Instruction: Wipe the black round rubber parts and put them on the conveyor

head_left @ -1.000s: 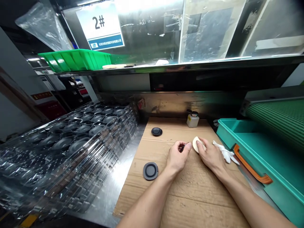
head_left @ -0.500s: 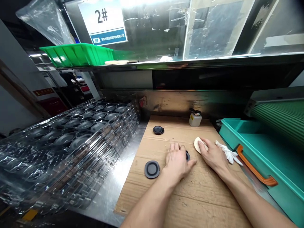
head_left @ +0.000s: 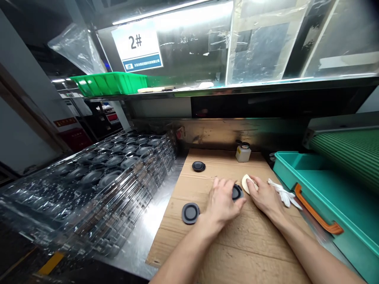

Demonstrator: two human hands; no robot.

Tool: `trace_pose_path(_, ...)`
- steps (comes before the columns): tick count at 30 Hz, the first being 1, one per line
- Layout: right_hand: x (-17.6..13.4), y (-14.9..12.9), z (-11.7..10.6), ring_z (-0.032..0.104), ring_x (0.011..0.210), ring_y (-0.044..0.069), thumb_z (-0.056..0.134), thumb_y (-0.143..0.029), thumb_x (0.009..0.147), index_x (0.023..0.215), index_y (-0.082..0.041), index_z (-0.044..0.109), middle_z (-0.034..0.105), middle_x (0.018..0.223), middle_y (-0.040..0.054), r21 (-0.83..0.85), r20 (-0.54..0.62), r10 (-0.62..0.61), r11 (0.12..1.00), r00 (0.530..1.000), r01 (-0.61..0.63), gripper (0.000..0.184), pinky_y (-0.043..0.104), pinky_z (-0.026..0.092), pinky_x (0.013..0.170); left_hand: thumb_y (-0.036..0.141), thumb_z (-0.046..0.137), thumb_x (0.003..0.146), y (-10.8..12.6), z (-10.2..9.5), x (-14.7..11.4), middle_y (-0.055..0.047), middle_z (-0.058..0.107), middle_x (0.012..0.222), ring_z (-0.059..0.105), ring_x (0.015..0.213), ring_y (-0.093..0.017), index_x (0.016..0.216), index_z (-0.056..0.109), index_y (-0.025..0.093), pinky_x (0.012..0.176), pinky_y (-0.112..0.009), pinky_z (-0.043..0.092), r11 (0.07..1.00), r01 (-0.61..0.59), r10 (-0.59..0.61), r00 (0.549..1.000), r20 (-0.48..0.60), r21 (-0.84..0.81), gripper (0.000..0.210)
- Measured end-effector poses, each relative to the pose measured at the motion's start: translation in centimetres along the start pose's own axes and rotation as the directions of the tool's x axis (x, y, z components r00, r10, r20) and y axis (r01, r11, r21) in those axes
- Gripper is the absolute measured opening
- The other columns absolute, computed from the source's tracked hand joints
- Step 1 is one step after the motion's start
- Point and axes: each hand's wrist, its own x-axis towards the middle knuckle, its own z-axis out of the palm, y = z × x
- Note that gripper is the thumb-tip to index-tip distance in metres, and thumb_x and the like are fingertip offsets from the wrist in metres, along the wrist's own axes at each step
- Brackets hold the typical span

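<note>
The dark piece [head_left: 237,192] in the left grip [head_left: 222,202] is now turned so that more of its flat face shows, whereas a second ago it is seen pinched almost edge-on and half a second ago it is mostly covered by the hand. It is held between thumb and curled fingers, tilted, over the middle of the cardboard [head_left: 251,244]; whether the cardboard is touched by it cannot be told. The pale pad [head_left: 245,184] is kept in the right grip [head_left: 264,196], closed on it with the thumb on top, just right of the piece and apart from it. From this, the piece is judged to be in mid-handling, with no contact being made by the pad. By count, three dark pieces are seen at the cardboard: the held one, a far-left one [head_left: 198,166] and a near-left one [head_left: 190,213] just beside the left wrist. One pad, one bottle [head_left: 243,153] at the far edge, one teal bin [head_left: 357,242] at right and one green tray [head_left: 109,84] on the shelf are counted. The white gloves [head_left: 286,196] and the stacked clear trays [head_left: 127,201] at left cannot be counted surely.
</note>
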Motion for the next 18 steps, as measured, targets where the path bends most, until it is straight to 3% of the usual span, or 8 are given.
trace_pose_path(4, 0.0, -0.4, -0.1, 0.065, 0.091, 0.027, 0.039, -0.046, 0.096, 0.122, -0.027, 0.062, 0.071, 0.096, 0.0079, -0.034, -0.002, 0.003, 0.999, 1.000, -0.003, 0.040, 0.033, 0.045, 0.077, 0.030, 0.069, 0.076, -1.3, -6.9, -2.9, -0.004, 0.056, 0.126, 0.046, 0.120, -0.023, 0.131, 0.049, 0.028, 0.107, -0.040, 0.035, 0.998, 0.067, -0.067, 0.998, -0.020, 0.011, 0.059)
trace_pose_path(6, 0.0, -0.6, -0.2, 0.066, 0.088, 0.026, 0.040, -0.045, 0.096, 0.122, -0.027, 0.062, 0.071, 0.093, 0.0080, -0.047, 0.000, 0.005, 0.999, 1.000, -0.005, 0.039, 0.032, 0.044, 0.075, 0.027, 0.070, 0.075, -3.2, -9.7, -5.0, -0.004, 0.056, 0.125, 0.049, 0.118, -0.023, 0.134, 0.046, 0.030, 0.107, -0.040, 0.036, 0.984, 0.177, -0.179, 0.979, 0.093, 0.021, 0.063)
trace_pose_path(8, -0.1, -0.8, -0.4, 0.066, 0.085, 0.026, 0.039, -0.046, 0.096, 0.123, -0.028, 0.061, 0.071, 0.090, 0.0079, -0.054, 0.007, 0.011, 0.999, 1.000, -0.010, 0.039, 0.032, 0.043, 0.071, 0.026, 0.069, 0.075, -5.0, -11.2, -6.6, -0.005, 0.057, 0.124, 0.050, 0.118, -0.022, 0.133, 0.047, 0.029, 0.108, -0.040, 0.035, 0.964, 0.263, -0.267, 0.945, 0.191, 0.045, 0.063)
trace_pose_path(11, -0.3, -1.0, -0.7, 0.067, 0.082, 0.027, 0.037, -0.047, 0.096, 0.123, -0.029, 0.061, 0.071, 0.087, 0.0078, -0.050, 0.005, 0.014, 0.999, 1.000, -0.014, 0.040, 0.032, 0.042, 0.067, 0.026, 0.071, 0.073, -6.3, -10.9, -7.8, -0.005, 0.056, 0.127, 0.050, 0.118, -0.022, 0.134, 0.047, 0.028, 0.107, -0.038, 0.035, 0.955, 0.290, -0.293, 0.916, 0.275, 0.052, 0.066)
trace_pose_path(18, -0.3, -0.7, -0.9, 0.066, 0.085, 0.027, 0.037, -0.047, 0.097, 0.124, -0.029, 0.059, 0.071, 0.091, 0.0085, -0.034, 0.029, 0.024, 0.999, 0.999, -0.023, 0.040, 0.033, 0.042, 0.069, 0.030, 0.072, 0.071, -5.4, -7.8, -7.5, -0.004, 0.056, 0.130, 0.049, 0.122, -0.023, 0.130, 0.051, 0.027, 0.108, -0.036, 0.034, 0.974, 0.164, -0.199, 0.948, 0.248, 0.153, 0.064)
